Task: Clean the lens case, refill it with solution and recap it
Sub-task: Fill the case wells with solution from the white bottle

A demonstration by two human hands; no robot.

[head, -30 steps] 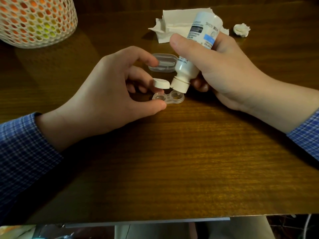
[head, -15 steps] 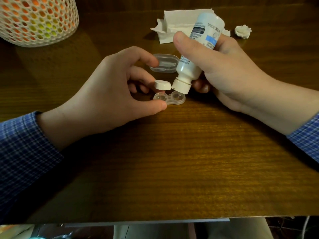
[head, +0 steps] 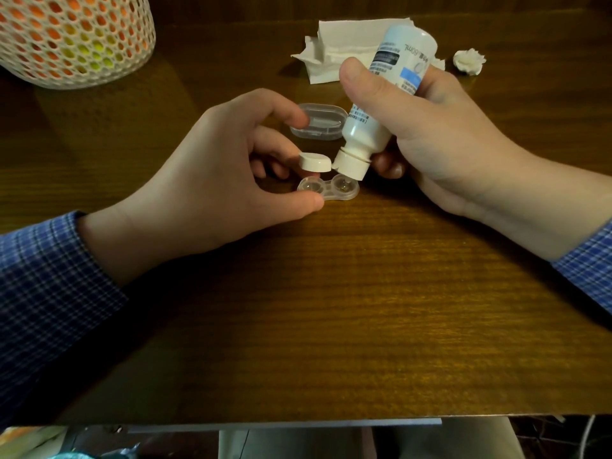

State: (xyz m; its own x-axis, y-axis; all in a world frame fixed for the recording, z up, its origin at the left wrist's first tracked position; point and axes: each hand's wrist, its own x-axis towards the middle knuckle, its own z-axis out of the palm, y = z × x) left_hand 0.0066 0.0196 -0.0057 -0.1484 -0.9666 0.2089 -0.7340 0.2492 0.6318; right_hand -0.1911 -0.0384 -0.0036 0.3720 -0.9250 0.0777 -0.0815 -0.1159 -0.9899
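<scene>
On the tabletop (head: 331, 309) the left hand (head: 205, 193) pinches the case (head: 328, 188) at its left well. The right hand (head: 430, 134) grips the upturned bottle (head: 381, 104), its nozzle over the right well, flip cap (head: 315, 161) open. Behind lie a clear lid (head: 319, 122), tissue (head: 344, 44), a wad (head: 468, 61) and a mesh basket (head: 73, 38).

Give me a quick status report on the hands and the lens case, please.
Left hand steadies lens case. Right hand grips tipped solution bottle over right well. Nothing in the way.

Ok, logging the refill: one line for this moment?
step: refill | right hand: tilts solution bottle over lens case | left hand: steadies case
</scene>
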